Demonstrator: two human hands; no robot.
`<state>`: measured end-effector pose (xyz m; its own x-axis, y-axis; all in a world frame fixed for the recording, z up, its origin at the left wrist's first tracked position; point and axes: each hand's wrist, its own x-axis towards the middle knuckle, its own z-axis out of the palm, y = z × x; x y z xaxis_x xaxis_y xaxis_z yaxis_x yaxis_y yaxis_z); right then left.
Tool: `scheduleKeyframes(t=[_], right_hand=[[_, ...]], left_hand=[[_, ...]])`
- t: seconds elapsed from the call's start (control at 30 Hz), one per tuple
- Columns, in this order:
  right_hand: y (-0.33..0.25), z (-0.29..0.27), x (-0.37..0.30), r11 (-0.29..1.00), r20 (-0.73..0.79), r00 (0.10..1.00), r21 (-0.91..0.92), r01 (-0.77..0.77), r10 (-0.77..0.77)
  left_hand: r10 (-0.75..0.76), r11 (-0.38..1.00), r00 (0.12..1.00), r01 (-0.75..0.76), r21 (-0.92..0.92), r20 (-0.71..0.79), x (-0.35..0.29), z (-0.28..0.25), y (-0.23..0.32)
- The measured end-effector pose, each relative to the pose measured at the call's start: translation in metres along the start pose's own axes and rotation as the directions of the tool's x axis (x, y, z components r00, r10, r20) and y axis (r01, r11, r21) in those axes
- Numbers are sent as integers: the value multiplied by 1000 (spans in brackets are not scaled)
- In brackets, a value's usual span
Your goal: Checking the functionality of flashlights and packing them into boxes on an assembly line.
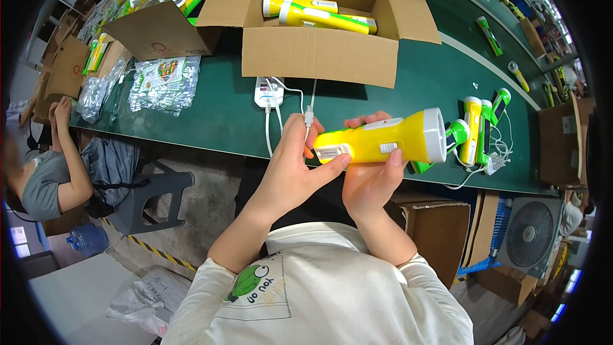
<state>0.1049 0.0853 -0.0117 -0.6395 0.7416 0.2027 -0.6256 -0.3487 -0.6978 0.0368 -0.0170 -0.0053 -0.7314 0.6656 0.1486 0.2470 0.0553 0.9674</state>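
Observation:
A yellow flashlight (370, 142) with a white head and a white slide switch lies sideways in my hands, its lens end pointing right. My right hand (375, 186) wraps around the body from below, thumb beside the switch. At the tail end, my left hand (288, 165) grips with its thumb by a pale rectangular panel. A white USB plug (309, 117) on a thin cable shows against my left fingers; whether they pinch it is hard to tell. Beyond them, a white power strip (269, 92) with cables rests on the green table (217, 112).
An open cardboard box (319, 54) holding yellow flashlights stands ahead. Several green and yellow flashlights (471, 129) with white cables lie at the right. Plastic bags (167, 83) and another flashlight box (163, 33) are at the left. A person (57, 172) sits at far left.

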Motion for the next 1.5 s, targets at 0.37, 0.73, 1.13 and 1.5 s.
scheduleKeyframes(t=[0.37,0.73,1.13,1.5], right_hand=[[8,1,-5,974,106,990,-199,111,-92],[-35,32,10,979,-250,955,166,-119,159],[-28,31,7,952,-249,934,232,-200,257],[-20,27,17,964,-305,936,244,-103,177]], left_hand=[[-37,981,995,18,-194,-91,3,1,-1],[-104,684,976,-71,-726,-193,10,-20,-5],[-203,636,957,-31,-771,-206,4,-20,-11],[-132,558,974,-80,-826,-184,10,-17,-14]])
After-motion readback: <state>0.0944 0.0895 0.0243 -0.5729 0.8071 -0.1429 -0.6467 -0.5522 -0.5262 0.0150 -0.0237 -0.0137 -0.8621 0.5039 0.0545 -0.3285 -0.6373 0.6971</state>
